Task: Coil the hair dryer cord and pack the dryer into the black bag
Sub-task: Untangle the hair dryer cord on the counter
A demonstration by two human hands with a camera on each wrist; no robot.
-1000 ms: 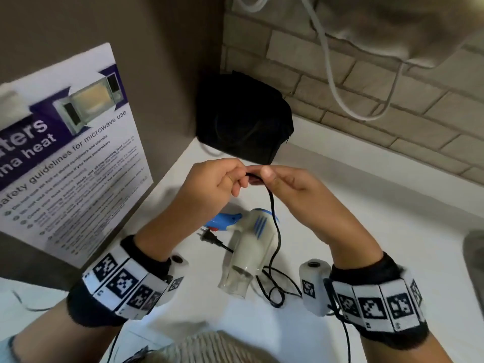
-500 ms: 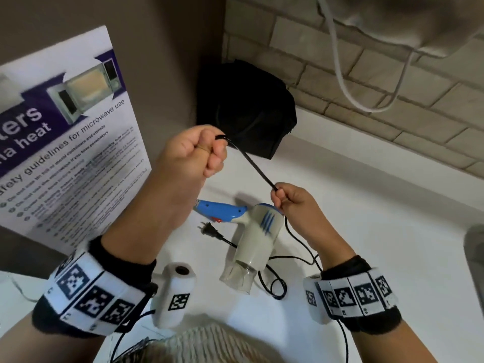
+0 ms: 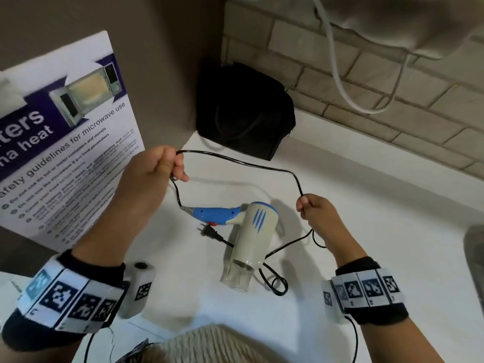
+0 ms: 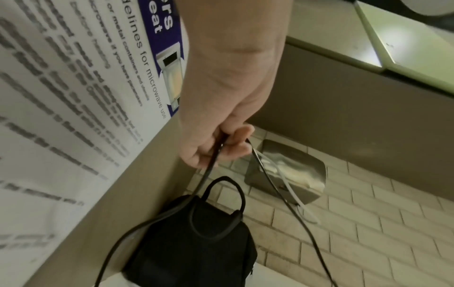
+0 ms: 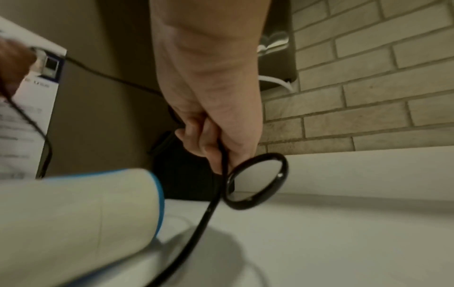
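The left hand (image 3: 154, 170) is raised above the white desk (image 3: 366, 231), its fingers curled tight round the black cord (image 3: 235, 161); the grip holds a short bend of it, so one strand drops from the fist to the grey strain relief at the end of the dryer (image 3: 246, 231) handle and another runs off to the right. The left wrist view shows both strands leaving the closed fingers (image 4: 239, 136). That second strand arches in the air across the desk, in front of the bag (image 3: 243, 108), bends down sharply and enters the right hand (image 3: 317, 213). The right hand's grip is also closed on the cord, thumb and fingers pinching it; in the right wrist view the cord comes out under the fingers (image 5: 209, 143) and makes one small loop just below the hand. From there the slack hangs to the desk, passes under the dryer's barrel and ends in a small curl beside the nozzle.

The dryer lies flat on the desk between the two hands, blue handle pointing left, cream barrel pointing toward the person, clear nozzle nearest them. The plug (image 3: 208, 231) lies on the desk just below the handle, its prongs pointing left.

The bag stands upright in the corner behind the dryer, against the brick wall (image 3: 366, 100), apart from the dryer. A microwave safety poster (image 3: 65, 142) leans on the left.
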